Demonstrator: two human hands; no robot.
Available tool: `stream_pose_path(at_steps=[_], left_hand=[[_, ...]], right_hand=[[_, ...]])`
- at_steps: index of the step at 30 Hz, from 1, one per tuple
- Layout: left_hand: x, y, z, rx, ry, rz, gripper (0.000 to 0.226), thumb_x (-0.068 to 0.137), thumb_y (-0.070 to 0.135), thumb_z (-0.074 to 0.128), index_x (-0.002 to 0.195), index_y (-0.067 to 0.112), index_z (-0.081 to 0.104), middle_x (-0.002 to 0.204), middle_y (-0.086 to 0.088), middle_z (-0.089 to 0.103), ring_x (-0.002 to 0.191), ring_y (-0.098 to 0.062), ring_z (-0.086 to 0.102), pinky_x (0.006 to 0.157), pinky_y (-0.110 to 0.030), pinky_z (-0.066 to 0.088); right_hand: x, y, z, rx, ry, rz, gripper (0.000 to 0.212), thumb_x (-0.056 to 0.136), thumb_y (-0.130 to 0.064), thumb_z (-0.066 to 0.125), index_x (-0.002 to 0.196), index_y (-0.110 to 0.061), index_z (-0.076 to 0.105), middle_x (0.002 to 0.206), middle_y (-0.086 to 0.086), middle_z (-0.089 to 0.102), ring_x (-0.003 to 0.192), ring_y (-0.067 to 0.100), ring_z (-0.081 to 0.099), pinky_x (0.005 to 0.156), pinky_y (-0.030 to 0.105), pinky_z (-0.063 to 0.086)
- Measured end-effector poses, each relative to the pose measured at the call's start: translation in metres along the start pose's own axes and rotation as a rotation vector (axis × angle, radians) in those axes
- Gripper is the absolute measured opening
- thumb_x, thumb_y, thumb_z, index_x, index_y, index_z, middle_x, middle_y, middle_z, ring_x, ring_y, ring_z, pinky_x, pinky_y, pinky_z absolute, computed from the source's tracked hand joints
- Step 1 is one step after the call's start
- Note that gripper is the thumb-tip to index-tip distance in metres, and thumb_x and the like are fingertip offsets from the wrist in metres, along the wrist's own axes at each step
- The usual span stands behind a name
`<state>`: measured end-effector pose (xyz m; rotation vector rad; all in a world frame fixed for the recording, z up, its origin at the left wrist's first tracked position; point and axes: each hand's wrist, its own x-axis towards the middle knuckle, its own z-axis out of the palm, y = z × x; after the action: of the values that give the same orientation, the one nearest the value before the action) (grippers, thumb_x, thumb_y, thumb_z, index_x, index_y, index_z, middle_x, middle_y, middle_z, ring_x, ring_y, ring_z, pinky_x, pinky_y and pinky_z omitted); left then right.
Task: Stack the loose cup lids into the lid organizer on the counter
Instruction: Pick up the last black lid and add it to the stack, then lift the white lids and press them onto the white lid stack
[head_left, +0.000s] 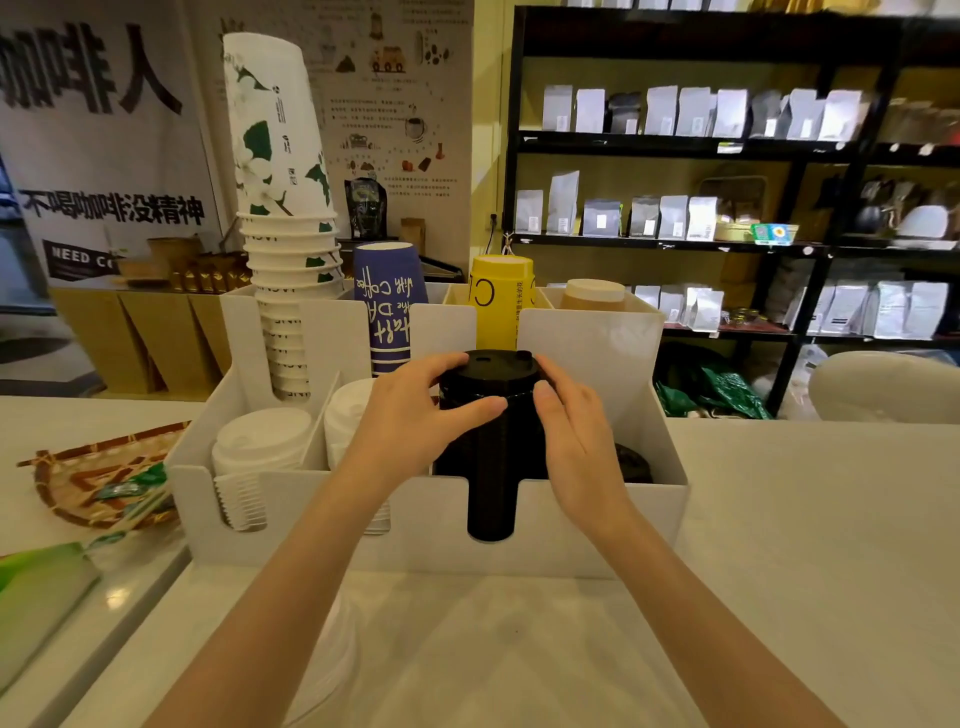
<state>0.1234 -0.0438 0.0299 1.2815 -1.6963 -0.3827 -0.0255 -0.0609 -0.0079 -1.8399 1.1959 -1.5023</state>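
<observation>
A white lid organizer (597, 512) stands on the counter in front of me. In its third front slot rises a tall stack of black lids (491, 457), showing through the slot cut-out. My left hand (415, 410) grips the stack's top from the left, thumb across the front. My right hand (576, 431) holds it from the right. White lids (260, 441) fill the leftmost slot, more white lids (348, 415) the second. A few black lids (631, 462) lie low in the rightmost slot.
Behind the lid slots stand stacks of paper cups: white floral (283, 208), blue (387, 301), yellow (501, 301) and a tan one (592, 296). A woven tray (78, 478) with packets lies at the left. Black shelves (727, 145) with bags fill the background.
</observation>
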Motion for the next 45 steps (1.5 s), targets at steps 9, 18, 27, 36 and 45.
stream_pose_path(at_steps=[9,18,27,36,45], left_hand=[[-0.013,-0.004,0.018,0.166,0.028,0.126,0.051,0.086,0.036,0.051,0.131,0.018,0.036,0.127,-0.004,0.052,0.113,-0.017,0.048,0.092,-0.025,0.040],[-0.024,-0.010,0.014,0.030,-0.109,0.037,0.067,0.090,0.040,0.041,0.144,0.022,0.006,0.156,0.000,0.012,0.143,-0.014,0.010,0.118,-0.039,0.015],[-0.076,-0.026,-0.044,0.116,0.093,0.024,0.032,0.089,0.027,0.046,0.121,0.024,0.051,0.111,0.013,0.055,0.094,0.008,0.051,0.073,0.000,0.041],[-0.132,-0.074,-0.089,0.181,0.056,-0.230,0.038,0.089,0.031,0.046,0.126,0.021,0.047,0.128,0.002,0.054,0.107,-0.007,0.049,0.076,-0.009,0.038],[-0.172,-0.084,-0.093,0.236,-0.214,-0.373,0.105,0.052,0.060,0.073,0.138,0.033,0.021,0.147,0.010,0.029,0.130,-0.007,0.031,0.111,-0.033,0.028]], right_hand=[[0.001,-0.002,-0.005,-0.093,-0.047,-0.093,0.039,0.093,-0.032,0.038,0.130,-0.023,0.043,0.125,0.000,0.055,0.117,0.013,0.043,0.101,0.032,0.036],[0.001,-0.016,-0.013,-0.038,-0.111,-0.061,0.033,0.093,-0.021,0.043,0.126,-0.022,0.042,0.118,-0.005,0.053,0.106,-0.007,0.048,0.090,0.002,0.035],[-0.033,-0.038,0.024,-0.366,0.098,-0.458,0.043,0.084,-0.027,0.045,0.124,-0.010,0.048,0.130,0.012,0.054,0.125,0.020,0.036,0.108,0.033,0.030],[-0.088,-0.025,0.074,-0.477,-0.344,-0.677,0.040,0.084,-0.027,0.047,0.121,-0.011,0.050,0.123,0.009,0.060,0.119,0.019,0.044,0.105,0.031,0.033],[-0.108,-0.007,0.086,-0.424,-0.754,-0.364,0.067,0.086,-0.049,0.042,0.142,-0.024,0.014,0.152,-0.003,0.023,0.138,0.012,0.020,0.112,0.023,0.013]])
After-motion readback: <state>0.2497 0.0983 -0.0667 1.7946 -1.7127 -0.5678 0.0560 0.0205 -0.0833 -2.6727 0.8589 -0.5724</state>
